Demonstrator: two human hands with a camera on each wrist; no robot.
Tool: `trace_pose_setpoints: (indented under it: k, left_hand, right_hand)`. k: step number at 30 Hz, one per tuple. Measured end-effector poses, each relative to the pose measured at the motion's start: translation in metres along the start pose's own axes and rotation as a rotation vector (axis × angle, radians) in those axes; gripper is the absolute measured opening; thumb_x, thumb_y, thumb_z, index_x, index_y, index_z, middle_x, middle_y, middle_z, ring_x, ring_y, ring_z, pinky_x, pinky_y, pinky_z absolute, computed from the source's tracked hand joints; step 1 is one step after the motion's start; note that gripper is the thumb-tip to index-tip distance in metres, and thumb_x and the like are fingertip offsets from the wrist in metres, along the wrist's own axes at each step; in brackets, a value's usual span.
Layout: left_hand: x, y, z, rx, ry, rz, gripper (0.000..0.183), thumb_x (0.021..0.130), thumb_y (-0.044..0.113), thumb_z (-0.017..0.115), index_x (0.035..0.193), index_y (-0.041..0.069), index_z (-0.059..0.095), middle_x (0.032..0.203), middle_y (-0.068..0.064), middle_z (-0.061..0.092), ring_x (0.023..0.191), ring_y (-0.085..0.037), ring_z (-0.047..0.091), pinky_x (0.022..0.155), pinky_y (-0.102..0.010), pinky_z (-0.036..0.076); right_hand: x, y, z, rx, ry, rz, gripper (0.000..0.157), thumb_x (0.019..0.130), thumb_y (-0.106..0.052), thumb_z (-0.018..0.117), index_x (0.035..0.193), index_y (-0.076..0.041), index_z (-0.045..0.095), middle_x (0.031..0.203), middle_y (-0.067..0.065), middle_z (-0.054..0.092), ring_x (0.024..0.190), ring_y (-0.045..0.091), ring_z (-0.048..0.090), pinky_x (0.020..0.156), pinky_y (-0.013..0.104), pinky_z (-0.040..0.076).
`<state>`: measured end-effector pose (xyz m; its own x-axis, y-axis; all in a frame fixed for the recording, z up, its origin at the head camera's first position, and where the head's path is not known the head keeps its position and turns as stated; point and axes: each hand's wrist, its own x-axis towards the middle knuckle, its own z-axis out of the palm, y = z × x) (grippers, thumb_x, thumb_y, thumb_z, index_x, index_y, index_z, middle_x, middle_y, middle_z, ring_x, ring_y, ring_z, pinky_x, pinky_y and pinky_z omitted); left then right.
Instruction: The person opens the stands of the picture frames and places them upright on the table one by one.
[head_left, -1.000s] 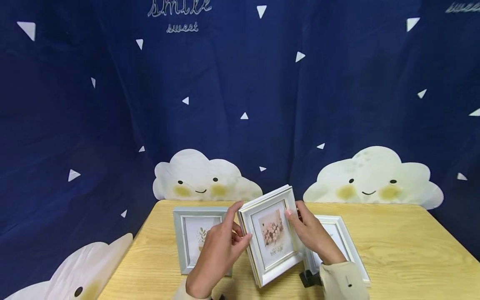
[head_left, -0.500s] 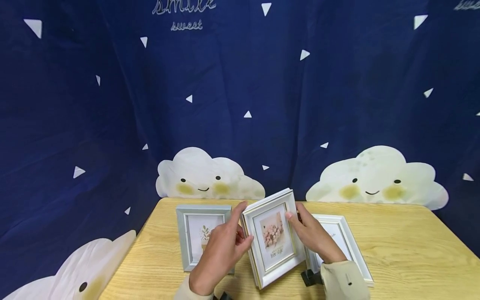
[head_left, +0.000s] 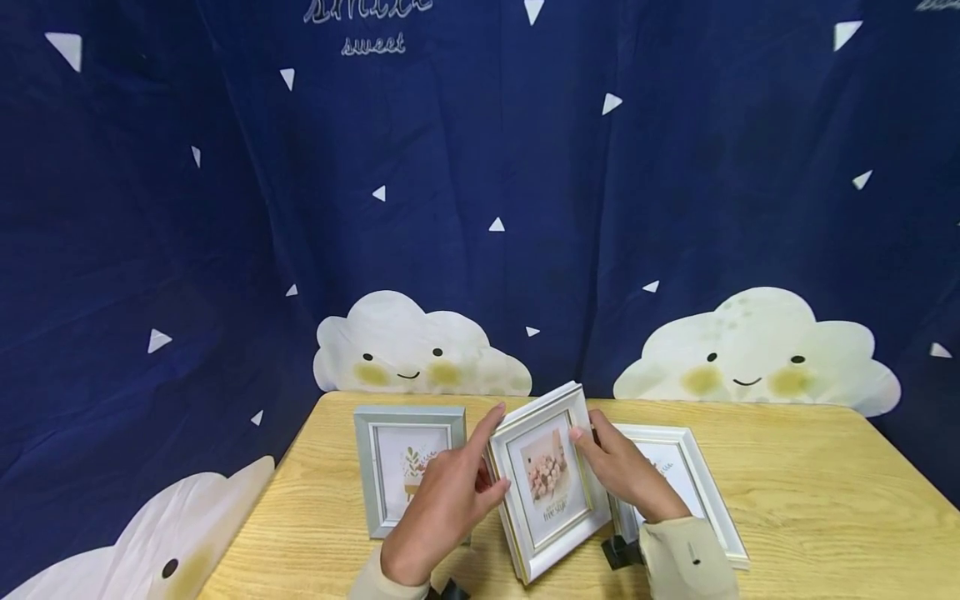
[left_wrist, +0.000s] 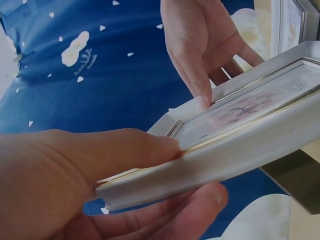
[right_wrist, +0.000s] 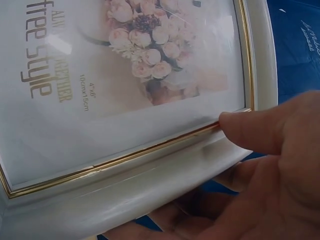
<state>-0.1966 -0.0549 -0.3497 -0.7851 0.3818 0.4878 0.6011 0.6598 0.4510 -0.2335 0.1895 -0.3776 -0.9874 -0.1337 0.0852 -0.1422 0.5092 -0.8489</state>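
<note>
A white picture frame [head_left: 551, 483] with a gold inner line and a pink flower picture is held up, tilted, above the table. My left hand [head_left: 448, 502] grips its left edge; in the left wrist view the thumb [left_wrist: 135, 145] lies on the front and the other fingers are under the back. My right hand [head_left: 626, 471] holds the opposite edge, its thumb [right_wrist: 255, 131] pressing the gold line in the right wrist view, fingers curled behind. A dark flap [left_wrist: 297, 177] projects behind the frame in the left wrist view. The frame's back is mostly hidden.
To the left, a grey-blue picture frame [head_left: 367, 467] with a plant print stands on the wooden table [head_left: 810, 483]. Behind my right forearm is another white picture frame [head_left: 708, 483], partly covered. A dark blue curtain [head_left: 465, 150] with clouds and triangles hangs beyond the table.
The held frame has sunk slightly in the head view, with both hands still on it. My left index finger looks straighter along the edge. The whole scene has shifted a little as the head moved.
</note>
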Motion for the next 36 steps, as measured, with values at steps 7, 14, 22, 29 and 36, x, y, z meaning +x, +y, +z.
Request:
trace_pose_setpoints:
  k: [7,14,22,29,36]
  left_hand:
    - [0.0,-0.002,-0.002,-0.007,-0.043,-0.009,0.087,0.076,0.01,0.081,0.149,0.019,0.034,0.065,0.008,0.057,0.057,-0.001,0.052,0.056,-0.019,0.043]
    - [0.001,-0.003,-0.002,-0.01,-0.08,-0.044,0.091,0.076,0.012,0.081,0.15,0.014,0.029,0.064,0.011,0.056,0.057,0.002,0.05,0.056,-0.02,0.044]
    - [0.001,-0.003,-0.002,-0.021,-0.122,-0.072,0.094,0.076,0.012,0.081,0.151,0.012,0.026,0.063,0.013,0.055,0.056,0.003,0.05,0.056,-0.019,0.044]
    - [-0.001,-0.003,-0.006,-0.054,-0.155,-0.038,0.08,0.076,0.01,0.081,0.143,0.014,0.037,0.071,0.006,0.061,0.059,0.001,0.051,0.055,-0.019,0.044]
    - [-0.002,-0.002,-0.01,-0.03,-0.135,-0.016,0.069,0.078,0.015,0.08,0.137,0.016,0.043,0.074,0.006,0.063,0.062,-0.001,0.056,0.057,-0.02,0.044]
  right_hand:
    - [0.002,0.002,0.004,-0.002,-0.007,-0.012,0.033,0.103,-0.031,0.044,0.126,-0.008,0.048,0.114,0.011,0.06,0.099,0.022,0.056,0.081,0.037,0.045]
    - [0.002,0.003,0.005,-0.014,-0.005,-0.018,0.032,0.103,-0.031,0.044,0.125,-0.008,0.049,0.114,0.012,0.06,0.099,0.022,0.056,0.081,0.037,0.045]
    - [0.002,0.001,0.004,-0.02,-0.035,0.01,0.035,0.103,-0.034,0.044,0.127,-0.01,0.048,0.116,0.009,0.059,0.101,0.02,0.055,0.083,0.037,0.044]
    - [0.001,0.0,0.002,-0.018,-0.06,0.014,0.035,0.103,-0.034,0.044,0.127,-0.009,0.048,0.112,0.008,0.06,0.098,0.021,0.057,0.08,0.036,0.045]
    - [0.001,-0.001,0.001,-0.048,-0.054,0.004,0.036,0.101,-0.034,0.049,0.128,-0.01,0.049,0.115,0.008,0.061,0.099,0.02,0.058,0.081,0.038,0.046]
